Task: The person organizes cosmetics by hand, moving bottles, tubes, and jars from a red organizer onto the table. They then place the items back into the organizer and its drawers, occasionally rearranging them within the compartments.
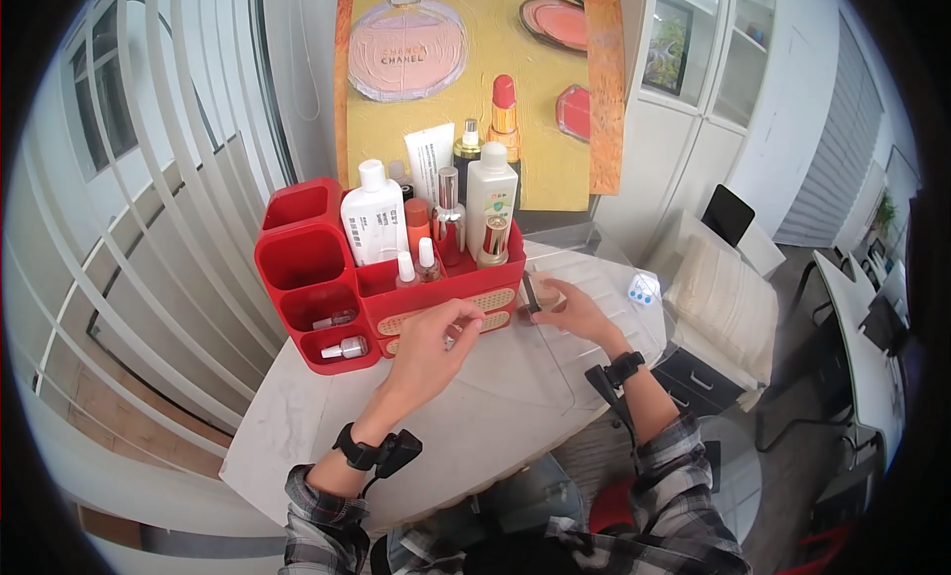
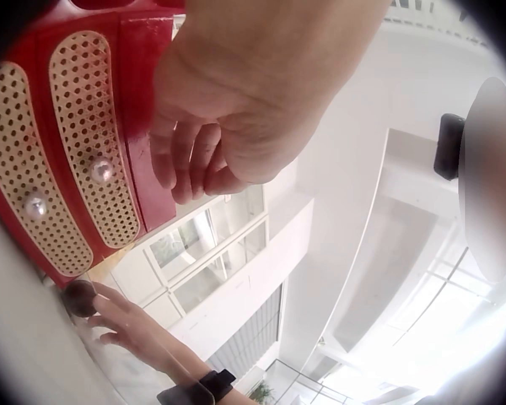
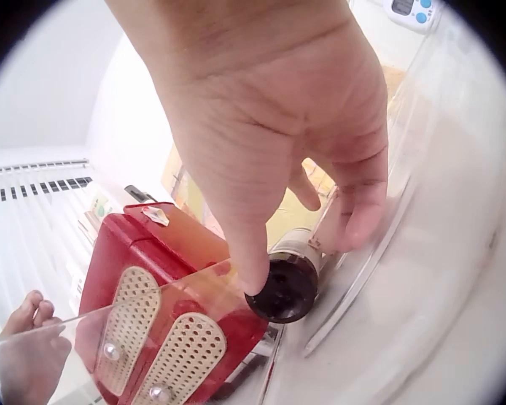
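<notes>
My right hand (image 1: 580, 315) pinches a small dark-capped bottle (image 3: 293, 283) beside the organizer's right end. In the right wrist view, the thumb meets the edge of its dark round cap, with fingers at the far side of its pale body. A transparent acrylic box (image 1: 570, 372) lies around and below this hand. My left hand (image 1: 431, 349) hovers before the red organizer (image 1: 436, 303), fingers loosely curled with nothing in them. The organizer's two woven-front drawers (image 2: 88, 126) with round clear knobs look closed.
Several bottles stand in the organizer, including a white bottle (image 1: 374, 218) and a pump bottle (image 1: 492, 194). A nail polish bottle (image 1: 345, 348) lies in its lower left cubby. A white timer (image 1: 643, 290) is to the right on the white table (image 1: 456, 426). A cosmetics painting (image 1: 426, 90) stands behind.
</notes>
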`<state>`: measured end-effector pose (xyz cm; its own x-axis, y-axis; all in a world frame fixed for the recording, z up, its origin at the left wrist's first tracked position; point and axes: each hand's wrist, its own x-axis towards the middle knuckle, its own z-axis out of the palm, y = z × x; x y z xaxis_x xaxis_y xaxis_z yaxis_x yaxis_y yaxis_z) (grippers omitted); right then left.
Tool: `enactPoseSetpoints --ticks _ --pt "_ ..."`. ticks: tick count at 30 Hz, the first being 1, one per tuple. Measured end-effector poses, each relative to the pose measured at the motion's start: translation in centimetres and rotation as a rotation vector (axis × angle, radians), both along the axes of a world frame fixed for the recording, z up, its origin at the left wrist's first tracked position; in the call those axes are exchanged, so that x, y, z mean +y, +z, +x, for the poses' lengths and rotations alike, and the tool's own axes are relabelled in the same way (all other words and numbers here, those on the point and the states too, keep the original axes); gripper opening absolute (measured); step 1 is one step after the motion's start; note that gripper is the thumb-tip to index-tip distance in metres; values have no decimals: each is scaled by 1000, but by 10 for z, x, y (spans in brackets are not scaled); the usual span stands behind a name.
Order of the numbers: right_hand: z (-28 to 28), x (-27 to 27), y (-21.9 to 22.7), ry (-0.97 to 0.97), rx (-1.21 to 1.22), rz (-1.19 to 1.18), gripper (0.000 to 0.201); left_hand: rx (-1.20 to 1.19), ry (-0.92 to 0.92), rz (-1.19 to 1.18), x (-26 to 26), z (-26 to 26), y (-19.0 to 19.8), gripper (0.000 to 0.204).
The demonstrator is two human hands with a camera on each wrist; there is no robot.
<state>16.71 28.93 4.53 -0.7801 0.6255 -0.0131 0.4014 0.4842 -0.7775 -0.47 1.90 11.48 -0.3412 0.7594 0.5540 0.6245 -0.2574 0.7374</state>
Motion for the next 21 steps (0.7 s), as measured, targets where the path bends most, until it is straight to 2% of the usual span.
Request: enactPoseSetpoints --ticks 6,12,14,17,21 --pt "1 4 -14 21 97 15 85 23 -12 23 0 1 -2 12" --pt "-5 11 -34 65 294 136 77 33 -13 25 0 3 -1 12" --pt "-9 6 -31 64 325 14 69 39 -13 25 -1 4 0 12" --pt "-13 11 -37 118 357 -38 62 36 -8 15 -2 4 1 12" --pt "-17 10 -35 99 298 -76 59 35 -20 26 -3 3 1 12"
